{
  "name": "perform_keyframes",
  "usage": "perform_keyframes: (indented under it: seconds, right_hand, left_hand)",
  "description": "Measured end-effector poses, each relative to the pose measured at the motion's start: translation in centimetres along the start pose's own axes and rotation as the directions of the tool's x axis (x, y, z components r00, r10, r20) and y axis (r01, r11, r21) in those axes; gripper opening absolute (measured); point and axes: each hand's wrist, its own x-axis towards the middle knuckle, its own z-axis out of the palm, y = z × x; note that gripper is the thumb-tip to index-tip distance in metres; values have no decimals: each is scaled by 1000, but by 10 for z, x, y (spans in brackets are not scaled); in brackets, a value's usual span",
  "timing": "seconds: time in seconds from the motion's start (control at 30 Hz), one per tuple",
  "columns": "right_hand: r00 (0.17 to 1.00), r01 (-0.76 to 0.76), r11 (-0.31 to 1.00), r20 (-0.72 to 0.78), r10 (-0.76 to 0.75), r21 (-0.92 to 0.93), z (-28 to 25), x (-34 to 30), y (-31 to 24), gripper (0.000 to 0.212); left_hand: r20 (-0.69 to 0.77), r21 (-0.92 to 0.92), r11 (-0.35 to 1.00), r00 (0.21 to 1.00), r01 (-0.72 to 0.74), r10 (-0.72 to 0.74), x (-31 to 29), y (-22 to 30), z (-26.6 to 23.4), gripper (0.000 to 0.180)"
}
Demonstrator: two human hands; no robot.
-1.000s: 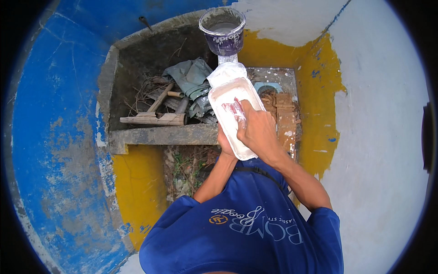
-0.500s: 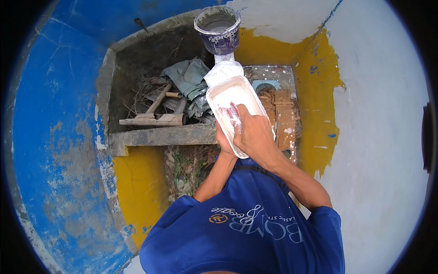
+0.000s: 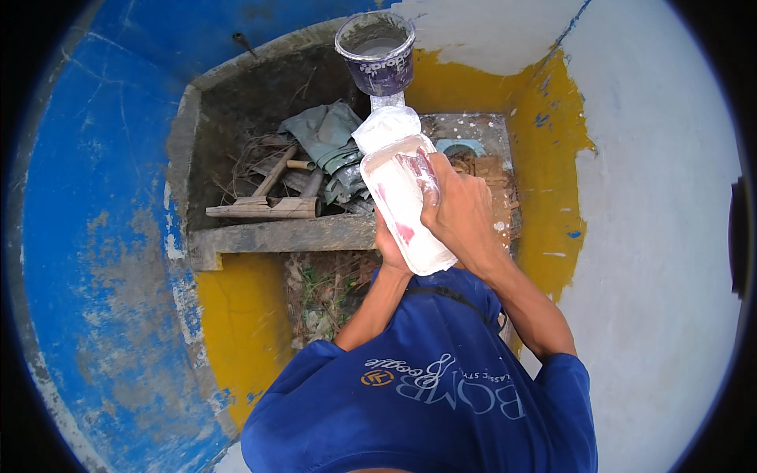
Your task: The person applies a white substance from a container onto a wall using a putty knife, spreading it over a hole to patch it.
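A white oblong tray (image 3: 400,206), smeared inside with white paste and showing reddish patches on its floor, is tilted in front of my chest. My left hand (image 3: 388,243) grips it at the left side, with some fingers hidden beneath it. My right hand (image 3: 464,206) is closed on a flat dark-red piece (image 3: 426,175) coated with white paste. Its exact kind is hard to make out. That piece is at the tray's far right part, near the rim. Just beyond the tray's far end lies a crumpled white bag (image 3: 388,126).
A dark purple bucket (image 3: 380,75) with grey contents stands beyond the bag. At left, a concrete ledge (image 3: 284,235) carries wood pieces (image 3: 268,207) and a grey-green sheet (image 3: 322,134). Walls rise close by: blue (image 3: 87,236) at left, partly whitened yellow (image 3: 544,181) at right.
My right hand has moved away from me and slightly right with the dark-red piece, exposing reddish patches on the tray floor. My left hand stays on the tray, which has shifted slightly right.
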Motion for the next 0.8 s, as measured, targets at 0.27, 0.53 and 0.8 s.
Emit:
perform_keyframes:
  seconds: [0.27,0.53,0.8]
  right_hand:
    - [998,64,975,39,-57,-214,10,-21,8,28]
    - [1000,4,997,25,-6,77,5,-15,4,28]
    - [993,22,999,119,-16,-44,-4,-6,-3,31]
  left_hand:
    - [10,42,999,1000,3,-4,4,3,5,61]
    - [-2,-8,1000,1000,11,-11,10,2,10,57]
    - [-12,-54,998,1000,28,-28,9,1,12,58]
